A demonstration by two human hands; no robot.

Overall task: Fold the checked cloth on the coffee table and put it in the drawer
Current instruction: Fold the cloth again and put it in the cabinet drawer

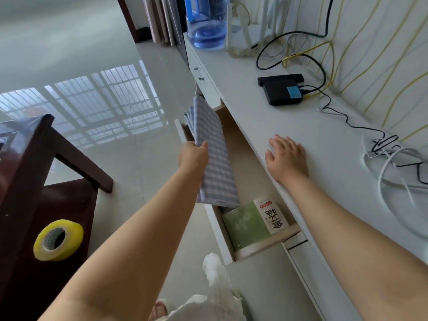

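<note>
You are holding the folded cloth (214,154) in your left hand (193,156), with the grip closed round its left edge, thumb on top and the fingers hidden beneath. The cloth is hanging flat and tilted over the open drawer (220,230), covering the far part of it and reaching past the drawer's front panel; whether it is touching the drawer you cannot tell from here. Its checks are blue and white, and several folded layers are showing at its far left corner.

Your right hand (287,156) is resting palm down on the white worktop (254,117) just above the drawer, near the front edge; its grip is loose, fingers spread and straight, holding nothing.

Inside the drawer, at its near end, a green book (252,222) is lying flat, partly under the cloth's near edge.

Further back on the worktop from the drawer, a black box (281,90) is sitting with cables plugged into it, and beyond that a white router (249,31) and a blue water bottle (206,22) are standing. Loose cables (393,156) are lying to the right of your right hand.

Left of the drawer, across the floor, a dark wooden table (34,163) is carrying a yellow tape roll (58,239).
</note>
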